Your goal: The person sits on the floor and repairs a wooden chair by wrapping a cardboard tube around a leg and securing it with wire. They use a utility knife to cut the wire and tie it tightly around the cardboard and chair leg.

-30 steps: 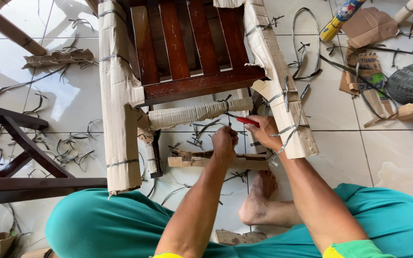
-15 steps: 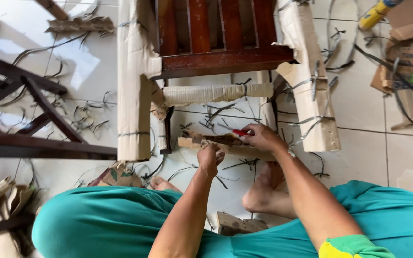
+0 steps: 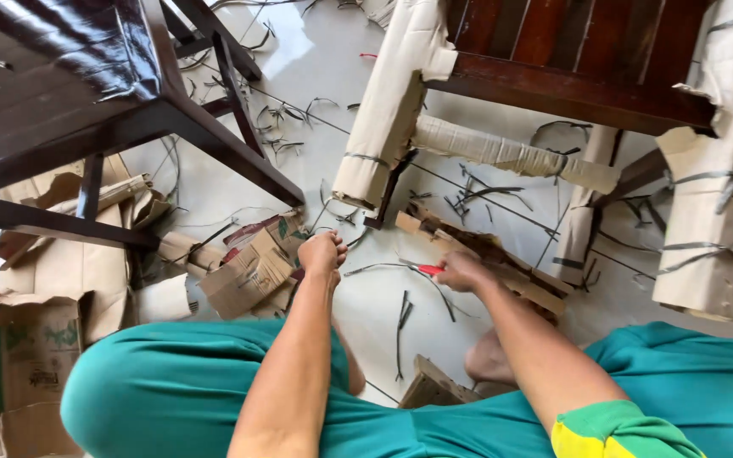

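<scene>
Left hand: fist closed, contents cannot be told | Right hand: clamped on red-handled cutters | Grey strap: spanned between hands above tiled floor | Cardboard-wrapped chair: just beyond

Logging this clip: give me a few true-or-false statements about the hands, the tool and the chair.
1. The right hand holds a red-handled cutter. True.
2. The left hand is spread flat on the floor. False: it is closed in a fist above the floor.
3. The wooden chair has legs wrapped in cardboard. True.
4. The tiled floor is carpeted. False: it is pale tile, strewn with cut strapping pieces.
</scene>
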